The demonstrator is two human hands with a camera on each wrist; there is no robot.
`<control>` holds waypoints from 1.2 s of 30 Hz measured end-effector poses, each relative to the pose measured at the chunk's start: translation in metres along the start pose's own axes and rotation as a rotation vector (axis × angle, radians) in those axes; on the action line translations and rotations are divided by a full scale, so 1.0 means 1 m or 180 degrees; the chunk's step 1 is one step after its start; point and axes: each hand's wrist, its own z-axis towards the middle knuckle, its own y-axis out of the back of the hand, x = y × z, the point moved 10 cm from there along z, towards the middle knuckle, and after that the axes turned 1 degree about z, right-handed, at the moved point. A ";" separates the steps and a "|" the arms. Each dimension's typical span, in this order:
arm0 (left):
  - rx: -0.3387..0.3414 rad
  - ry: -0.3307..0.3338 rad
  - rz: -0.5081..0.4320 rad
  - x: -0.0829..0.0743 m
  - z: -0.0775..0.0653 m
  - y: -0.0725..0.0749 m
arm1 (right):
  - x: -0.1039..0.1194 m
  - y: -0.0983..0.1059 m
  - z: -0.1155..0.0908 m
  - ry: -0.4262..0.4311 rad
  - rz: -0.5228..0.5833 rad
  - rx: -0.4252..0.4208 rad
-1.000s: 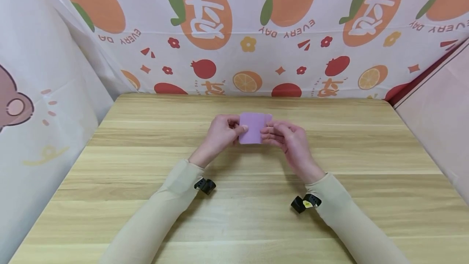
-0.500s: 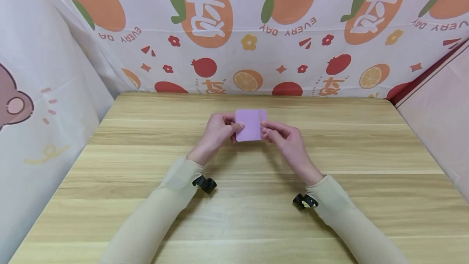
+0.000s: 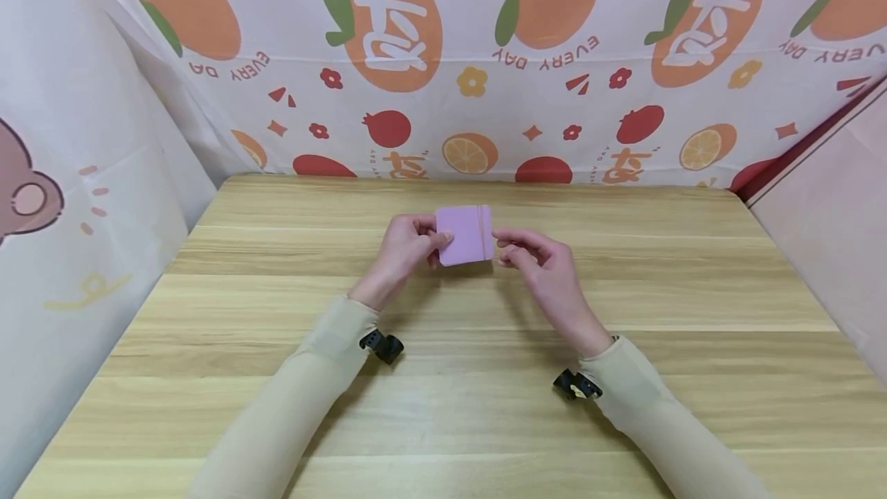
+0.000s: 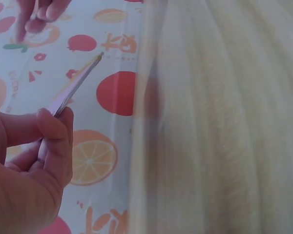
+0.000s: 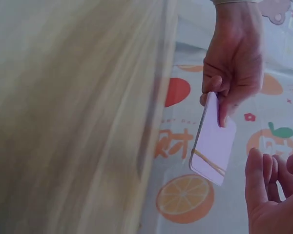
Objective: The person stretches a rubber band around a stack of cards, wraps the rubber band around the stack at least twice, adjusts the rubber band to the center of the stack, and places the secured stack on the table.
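My left hand [image 3: 403,252] pinches a small lilac notebook [image 3: 460,233] by its left edge, thumb on the cover. The notebook has rounded corners, and a thin tan elastic band [image 5: 207,162] runs across it close to the end away from that thumb. In the left wrist view the notebook [image 4: 73,90] appears almost edge-on, rising from between thumb and fingers. Just off its right edge is my right hand [image 3: 550,272], fingers loosely bent and nothing between them. The right wrist view shows a gap between these fingertips and the notebook.
Beneath both hands lies a wood-grain table [image 3: 443,406], with its far edge beyond the notebook. A fruit-print curtain [image 3: 277,60] hangs behind it, and a pale cloth [image 3: 83,175] hangs at the left. A small black camera [image 3: 381,346] sits on the left wrist, another [image 3: 577,384] on the right.
The right fingers have come off the notebook's right side, leaving the elastic band lying across it. My left hand has drifted slightly left with the notebook.
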 end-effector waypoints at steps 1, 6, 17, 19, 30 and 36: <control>0.0016 -0.0018 -0.0025 0.000 0.001 0.001 | 0.003 0.000 0.000 0.0032 -0.0021 -0.0008; 0.0246 -0.0074 -0.0121 -0.003 0.002 -0.002 | 0.013 0.001 -0.001 0.0124 -0.0011 -0.0028; 0.0356 0.0041 -0.0149 0.003 0.006 -0.005 | 0.010 0.017 0.009 0.0225 -0.0222 -0.0199; 0.0373 0.0047 -0.0165 0.004 0.006 -0.006 | 0.007 0.020 0.010 0.0206 -0.0282 -0.0211; 0.0597 0.0135 -0.0105 0.001 -0.003 -0.023 | 0.028 0.025 0.009 0.0300 -0.0540 -0.0353; 0.0714 0.0057 -0.0009 -0.002 -0.006 -0.030 | 0.038 0.023 0.007 0.0250 -0.0646 -0.0340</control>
